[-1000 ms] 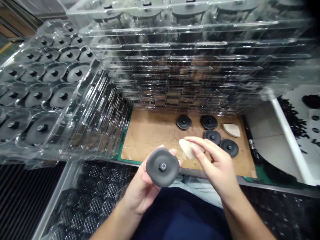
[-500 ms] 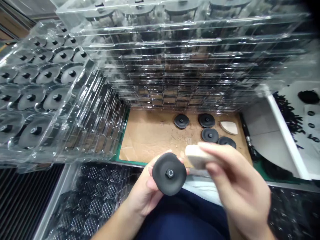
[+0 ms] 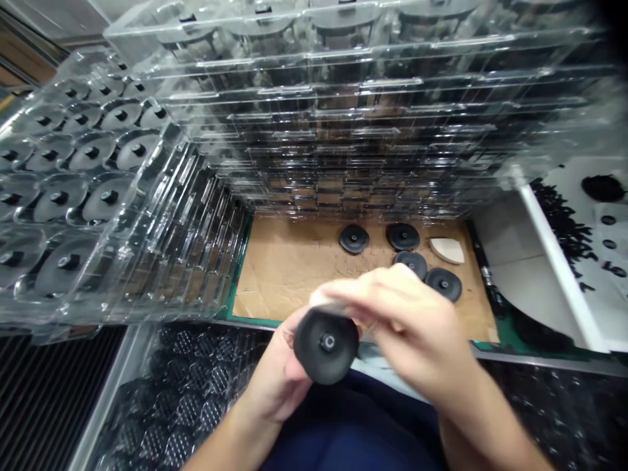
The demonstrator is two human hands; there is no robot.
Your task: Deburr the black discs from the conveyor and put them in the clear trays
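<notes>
Disc (image 3: 326,345) in left hand (image 3: 277,386), hub toward camera; right hand (image 3: 412,327) blurred above

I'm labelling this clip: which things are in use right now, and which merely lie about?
In use: left hand, black disc, right hand, pale pad.
Lying about: four loose discs, white wedge, cardboard, stacked clear trays.

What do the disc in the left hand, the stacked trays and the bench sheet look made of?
Disc in the left hand: matte black, likely rubber or moulded plastic, shiny metal-looking hub. Trays: clear glossy thin plastic, contents show through. Sheet: dull brown creased cardboard.
</notes>
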